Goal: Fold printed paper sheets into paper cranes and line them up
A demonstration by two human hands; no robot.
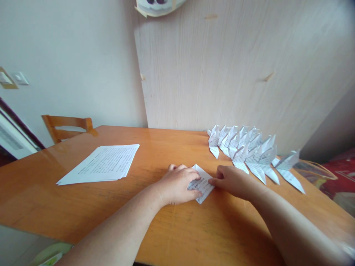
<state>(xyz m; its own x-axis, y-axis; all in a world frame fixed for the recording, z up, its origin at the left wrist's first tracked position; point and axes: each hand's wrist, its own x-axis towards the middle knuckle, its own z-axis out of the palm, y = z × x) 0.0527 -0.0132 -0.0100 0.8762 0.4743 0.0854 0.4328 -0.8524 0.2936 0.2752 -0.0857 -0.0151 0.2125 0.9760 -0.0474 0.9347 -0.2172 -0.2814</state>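
Forearms (122, 221) cross table edge (36, 232); left hand (180, 184) spread, right hand (231, 180) curled, both touching paper (203, 184).

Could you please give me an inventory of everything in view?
Table: one, orange-brown, centre
Printed sheets: one stack, white, table's left side
Folded figures: many, overlapping, uncountable; white, printed; table's right side
Folded paper: one, white, printed, between the hands
Chair: one, brown, far left
Board: one, pale woodgrain, behind table
Wall: pale, behind left
Switch-like plates: two, white, left wall
Tan scraps: at least three, on board
Round object: one, whitish, top edge, cut off
Red item: one, unclear, right edge
Green item: one, unclear, lower left
Left hand: one, bare, on folded paper
Right hand: one, bare, at folded paper's right corner
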